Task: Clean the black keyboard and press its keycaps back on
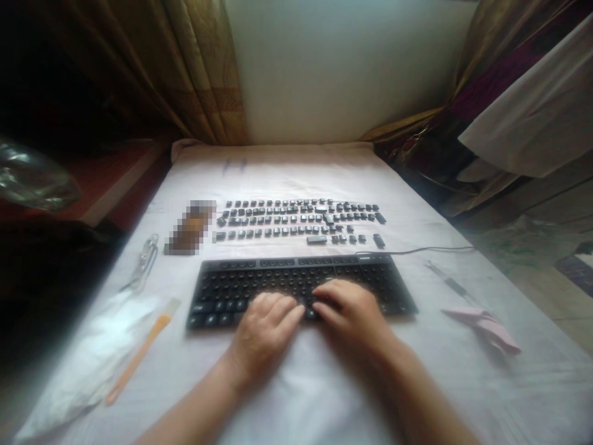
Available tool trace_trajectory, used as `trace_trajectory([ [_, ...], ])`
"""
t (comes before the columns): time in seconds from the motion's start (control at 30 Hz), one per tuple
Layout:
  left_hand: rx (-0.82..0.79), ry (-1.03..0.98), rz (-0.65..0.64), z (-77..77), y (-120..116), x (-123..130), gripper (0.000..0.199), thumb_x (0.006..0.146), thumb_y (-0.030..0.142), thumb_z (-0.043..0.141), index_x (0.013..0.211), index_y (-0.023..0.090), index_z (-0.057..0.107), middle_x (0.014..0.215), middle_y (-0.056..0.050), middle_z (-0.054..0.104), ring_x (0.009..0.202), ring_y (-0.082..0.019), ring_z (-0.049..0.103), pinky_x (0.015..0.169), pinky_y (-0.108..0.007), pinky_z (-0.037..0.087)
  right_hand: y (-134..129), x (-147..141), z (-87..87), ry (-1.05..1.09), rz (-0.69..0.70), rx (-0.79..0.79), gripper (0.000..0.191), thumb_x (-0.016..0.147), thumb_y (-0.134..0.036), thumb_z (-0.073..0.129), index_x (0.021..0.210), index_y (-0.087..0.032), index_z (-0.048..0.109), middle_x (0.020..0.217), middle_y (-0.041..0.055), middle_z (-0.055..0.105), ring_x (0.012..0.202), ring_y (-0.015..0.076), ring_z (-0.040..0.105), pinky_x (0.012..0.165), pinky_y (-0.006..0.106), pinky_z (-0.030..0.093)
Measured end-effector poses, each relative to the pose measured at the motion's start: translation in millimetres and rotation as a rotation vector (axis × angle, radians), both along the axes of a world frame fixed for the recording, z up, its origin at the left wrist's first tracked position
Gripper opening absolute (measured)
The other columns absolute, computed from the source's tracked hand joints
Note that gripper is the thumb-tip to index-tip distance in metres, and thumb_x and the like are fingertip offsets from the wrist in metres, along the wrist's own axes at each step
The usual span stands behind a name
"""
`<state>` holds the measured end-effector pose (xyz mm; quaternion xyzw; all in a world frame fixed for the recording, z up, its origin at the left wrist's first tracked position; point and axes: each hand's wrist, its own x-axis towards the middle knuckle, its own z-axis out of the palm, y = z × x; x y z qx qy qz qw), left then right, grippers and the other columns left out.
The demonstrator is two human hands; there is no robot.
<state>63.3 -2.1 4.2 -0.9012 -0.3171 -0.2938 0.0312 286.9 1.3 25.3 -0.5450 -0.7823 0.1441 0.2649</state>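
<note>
A black keyboard (259, 281) lies on a white cloth, with keycaps on part of its lower left rows and many bare key positions above. My left hand (269, 324) rests at its front edge, fingers bent together; what they may hold is hidden. My right hand (347, 306) reaches over the lower middle of the keyboard, its fingers curled near the left fingertips, and nothing can be made out in it. Behind the keyboard, loose black keycaps (277, 232) lie in several rows. A larger, long keycap (317, 240) sits in front of them.
An orange-handled brush (139, 358) and a white bag (88, 364) lie at the left, near a clear-handled item (147, 259). A blurred-out brown object (191, 228) is behind them. At the right are a pink cloth (486, 327), a slim tool (451, 283) and the keyboard cable (426, 250).
</note>
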Motion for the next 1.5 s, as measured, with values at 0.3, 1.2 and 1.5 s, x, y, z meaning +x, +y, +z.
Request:
trace_trajectory([
  [0.3,-0.044,0.019,0.015,7.2,2.5,8.3,0.026,0.095,0.021,0.055,0.119,0.020,0.067,0.102,-0.007,0.067,0.095,-0.021,0.057,0.093,-0.040,0.048,1.0,-1.3,-0.4,0.041,0.010,-0.037,0.015,0.085,-0.018,0.066,0.095,-0.024,0.076,0.093,0.0035,0.077,0.084,0.0184,0.071,0.076,0.030,0.055],
  [1.2,-0.066,0.024,0.001,0.3,2.5,8.0,0.027,0.096,0.018,0.055,0.120,0.019,0.067,0.107,-0.006,0.068,0.103,-0.021,0.056,0.104,-0.041,0.040,1.6,-1.2,-3.1,0.107,0.018,-0.086,0.015,0.086,-0.018,0.069,0.091,-0.027,0.079,0.087,0.0016,0.079,0.079,0.0183,0.073,0.073,0.031,0.054],
  [1.5,-0.058,0.021,0.006,2.1,2.0,8.2,0.028,0.096,0.017,0.054,0.121,0.018,0.066,0.106,-0.007,0.068,0.104,-0.021,0.056,0.104,-0.041,0.040,-0.7,-4.6,-1.5,0.077,-0.010,-0.081,0.014,0.085,-0.017,0.070,0.090,-0.026,0.079,0.087,0.0020,0.078,0.079,0.0184,0.072,0.074,0.032,0.054],
])
